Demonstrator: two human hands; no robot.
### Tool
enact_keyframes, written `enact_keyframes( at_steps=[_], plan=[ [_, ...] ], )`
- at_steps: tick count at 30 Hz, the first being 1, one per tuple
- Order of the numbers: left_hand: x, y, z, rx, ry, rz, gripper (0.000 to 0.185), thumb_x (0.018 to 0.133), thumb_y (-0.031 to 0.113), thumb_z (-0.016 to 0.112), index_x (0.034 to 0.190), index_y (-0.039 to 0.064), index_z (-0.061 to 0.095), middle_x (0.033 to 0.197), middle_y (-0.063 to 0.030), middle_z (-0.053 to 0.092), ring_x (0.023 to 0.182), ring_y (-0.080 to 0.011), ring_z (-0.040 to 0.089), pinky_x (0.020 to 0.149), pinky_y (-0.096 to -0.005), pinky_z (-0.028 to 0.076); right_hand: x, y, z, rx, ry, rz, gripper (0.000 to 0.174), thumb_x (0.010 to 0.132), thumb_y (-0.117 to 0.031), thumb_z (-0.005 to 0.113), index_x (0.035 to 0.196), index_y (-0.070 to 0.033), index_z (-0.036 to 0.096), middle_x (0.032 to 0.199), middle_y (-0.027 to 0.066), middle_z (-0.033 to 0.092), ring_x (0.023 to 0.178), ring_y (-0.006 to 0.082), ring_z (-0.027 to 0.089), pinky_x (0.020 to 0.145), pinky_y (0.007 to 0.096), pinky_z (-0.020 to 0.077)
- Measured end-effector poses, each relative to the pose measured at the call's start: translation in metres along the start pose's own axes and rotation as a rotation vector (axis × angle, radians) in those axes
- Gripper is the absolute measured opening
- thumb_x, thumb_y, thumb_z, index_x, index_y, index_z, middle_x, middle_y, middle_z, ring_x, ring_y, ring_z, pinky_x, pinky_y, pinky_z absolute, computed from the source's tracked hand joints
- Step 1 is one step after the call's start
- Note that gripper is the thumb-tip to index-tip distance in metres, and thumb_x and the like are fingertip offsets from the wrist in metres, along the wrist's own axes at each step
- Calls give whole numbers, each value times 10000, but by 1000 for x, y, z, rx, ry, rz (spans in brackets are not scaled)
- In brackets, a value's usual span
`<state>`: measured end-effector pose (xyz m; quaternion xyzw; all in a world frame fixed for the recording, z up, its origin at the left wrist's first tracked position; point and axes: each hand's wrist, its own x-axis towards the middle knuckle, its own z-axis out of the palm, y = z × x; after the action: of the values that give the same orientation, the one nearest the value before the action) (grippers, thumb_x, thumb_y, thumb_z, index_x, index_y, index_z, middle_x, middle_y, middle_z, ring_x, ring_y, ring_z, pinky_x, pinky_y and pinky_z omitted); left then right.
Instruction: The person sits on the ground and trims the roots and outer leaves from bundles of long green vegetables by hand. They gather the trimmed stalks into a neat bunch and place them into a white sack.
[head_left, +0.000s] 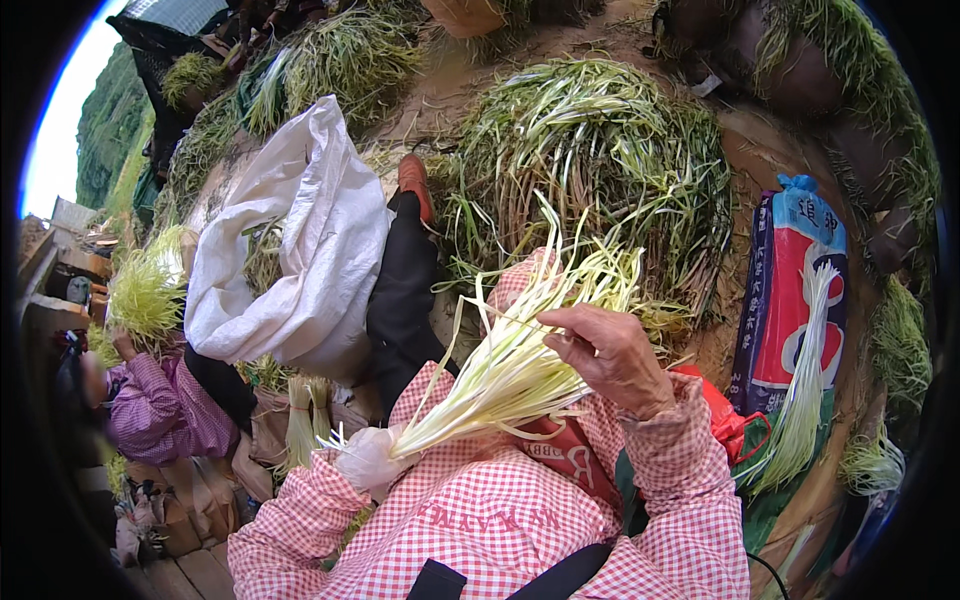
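My left hand (371, 457), in a thin whitish glove, grips the base of a bundle of pale yellow-green blanched chives (487, 382). The bundle slants across my lap, its white stem ends poking out past the glove and its leaves fanning up to the right. Over the leafy part is my bare right hand (619, 356), with forefinger and thumb close together at the leaves. Whether a thin leaf is pinched between them is not clear. Beyond the leaf tips lies a large heap of green and pale chives (600, 157).
A white woven sack (315, 247) stands open at my left leg. Tied bundles (307, 412) sit behind it. To my right, loose pale chives (802, 375) lie on a printed plastic sack (787, 300), beside a red bag (720, 420). Another person (165, 405) sits at far left, holding chives.
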<state>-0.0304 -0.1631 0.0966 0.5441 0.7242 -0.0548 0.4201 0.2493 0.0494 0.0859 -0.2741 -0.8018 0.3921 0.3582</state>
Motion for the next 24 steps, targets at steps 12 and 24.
enact_keyframes(
  at_steps=[12,24],
  plan=[
    [-9,3,-8,322,149,175,227,765,204,672,927,77,577,687,-151,628,655,-353,640,599,-463,498,7,68,-26,-94,349,561,203,938,-161,540,763,-60,553,623,4,541,518,102,468,418,251,414],
    [-6,-3,-13,391,322,355,169,692,146,671,825,108,576,607,-81,580,562,-299,609,520,-408,465,22,-11,72,-486,-368,-350,154,890,-154,573,812,-27,533,710,85,525,641,216,582,574,332,498]
  ],
)
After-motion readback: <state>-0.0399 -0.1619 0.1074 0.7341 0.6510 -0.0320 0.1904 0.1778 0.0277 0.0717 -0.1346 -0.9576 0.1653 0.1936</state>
